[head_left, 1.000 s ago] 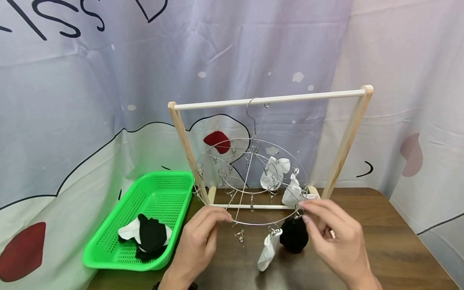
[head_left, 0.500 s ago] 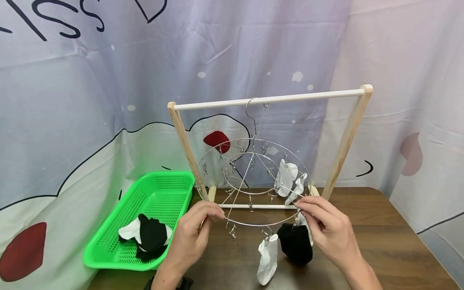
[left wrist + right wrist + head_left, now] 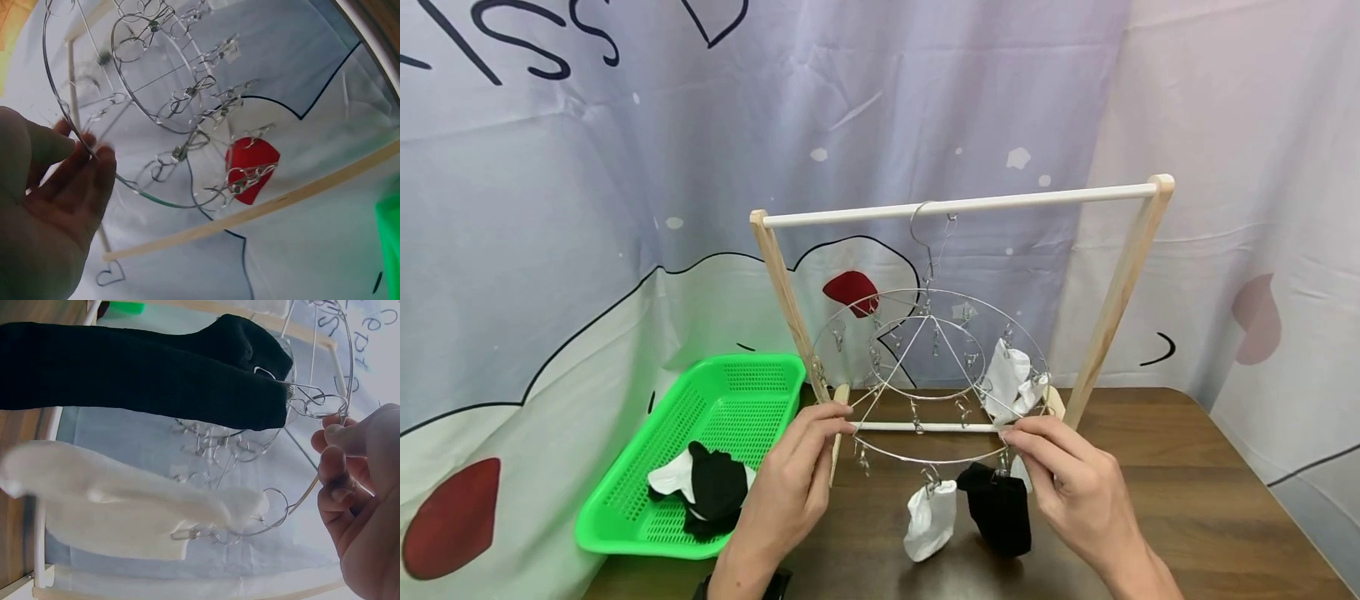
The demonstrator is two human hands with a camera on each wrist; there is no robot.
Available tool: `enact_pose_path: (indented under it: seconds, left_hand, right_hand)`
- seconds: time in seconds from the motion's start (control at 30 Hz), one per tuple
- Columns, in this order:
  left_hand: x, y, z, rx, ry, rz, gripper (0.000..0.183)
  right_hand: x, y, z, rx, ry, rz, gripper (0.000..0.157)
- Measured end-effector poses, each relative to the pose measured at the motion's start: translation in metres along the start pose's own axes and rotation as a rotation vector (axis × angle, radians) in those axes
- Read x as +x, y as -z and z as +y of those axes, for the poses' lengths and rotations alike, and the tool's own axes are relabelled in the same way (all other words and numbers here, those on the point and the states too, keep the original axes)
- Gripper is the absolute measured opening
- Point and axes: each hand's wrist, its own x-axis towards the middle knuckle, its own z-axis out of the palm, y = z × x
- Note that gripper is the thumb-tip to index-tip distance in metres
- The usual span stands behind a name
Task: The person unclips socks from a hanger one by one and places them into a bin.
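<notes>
A round wire drying hanger (image 3: pixel 917 459) with metal clips hangs by its hook from a small rack. My left hand (image 3: pixel 793 467) pinches the outer ring at its near left; the left wrist view shows thumb and fingertips at the wire. On the near right, my right hand (image 3: pixel 1075 483) pinches the same ring. Just left of that hand a black sock (image 3: pixel 1003 521) hangs from a clip, and beside it a white sock (image 3: pixel 931 523). More white socks (image 3: pixel 1006 375) hang at the ring's right rear. Many other clips bear nothing.
The wooden rack (image 3: pixel 962 205) stands on a brown table (image 3: pixel 1180 500), in front of a printed curtain (image 3: pixel 880 108). At the left is a green basket (image 3: pixel 598 517) with black and white socks (image 3: pixel 718 492) in it.
The hanger has turned: its near-side socks shifted left, while the rear white socks moved right. Both hands have moved slightly left along with the ring.
</notes>
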Motion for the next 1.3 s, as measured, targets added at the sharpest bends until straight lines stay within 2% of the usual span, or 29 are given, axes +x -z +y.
enact_pose_path:
  seconds: [0.07,0.13,0.17,0.23,0.3,0.37,0.43,0.47,0.53,0.6,0.63,0.7,0.77,0.9,1.0,1.17,1.3]
  left_hand:
    - [0.003,0.003,0.005,0.024,-0.005,0.028,0.029]
    - [0.006,0.007,0.011,-0.019,-0.013,0.049,0.026]
    - [0.006,0.009,0.014,-0.064,-0.005,0.037,0.023]
    - [0.003,0.013,0.019,-0.173,0.053,-0.037,0.016]
    - [-0.004,0.015,0.020,-0.280,0.179,-0.186,0.012]
    - [-0.015,0.014,0.017,-0.316,0.325,-0.390,0.009]
    - [-0.027,0.007,0.012,-0.280,0.428,-0.577,0.028]
    - [-0.032,0.000,0.010,-0.275,0.458,-0.652,0.041]
    - [-0.041,-0.017,0.005,-0.304,0.470,-0.732,0.060]
    - [-0.047,-0.037,0.004,-0.385,0.447,-0.725,0.068]
    - [-0.049,-0.047,0.004,-0.454,0.434,-0.705,0.064]
    - [-0.051,-0.061,0.007,-0.571,0.414,-0.655,0.050]
    - [-0.049,-0.069,0.013,-0.667,0.429,-0.612,0.034]
    - [-0.042,-0.067,0.026,-0.761,0.520,-0.526,0.010]
    - [-0.035,-0.063,0.032,-0.802,0.534,-0.486,0.012]
    - [-0.032,-0.059,0.036,-0.843,0.519,-0.485,0.011]
    - [-0.032,-0.059,0.037,-0.868,0.516,-0.498,0.012]
  right_hand:
    - [0.002,0.000,-0.003,0.001,0.006,0.006,0.033]
    - [0.004,-0.001,-0.006,0.003,0.010,0.008,0.032]
    - [0.005,-0.002,-0.008,0.004,0.010,0.008,0.032]
    - [0.005,-0.003,-0.010,0.004,0.007,0.006,0.032]
    - [0.006,-0.004,-0.011,0.000,0.003,0.001,0.032]
    - [0.007,-0.004,-0.012,-0.004,0.002,-0.003,0.032]
    - [0.007,-0.005,-0.013,-0.006,0.003,-0.005,0.031]
    - [0.008,-0.005,-0.013,-0.008,0.004,-0.005,0.031]
    - [0.008,-0.006,-0.014,-0.014,0.007,-0.001,0.029]
    - [0.008,-0.006,-0.015,-0.021,0.011,0.002,0.026]
    - [0.008,-0.006,-0.015,-0.022,0.015,0.005,0.025]
    - [0.007,-0.007,-0.016,-0.022,0.021,0.008,0.024]
    - [0.007,-0.008,-0.016,-0.021,0.024,0.006,0.024]
    - [0.007,-0.008,-0.016,-0.013,0.007,-0.007,0.025]
    - [0.006,-0.008,-0.016,-0.005,-0.016,-0.020,0.027]
    - [0.006,-0.007,-0.017,-0.004,-0.039,-0.013,0.030]
    - [0.012,-0.005,-0.024,0.033,-0.070,0.058,0.029]
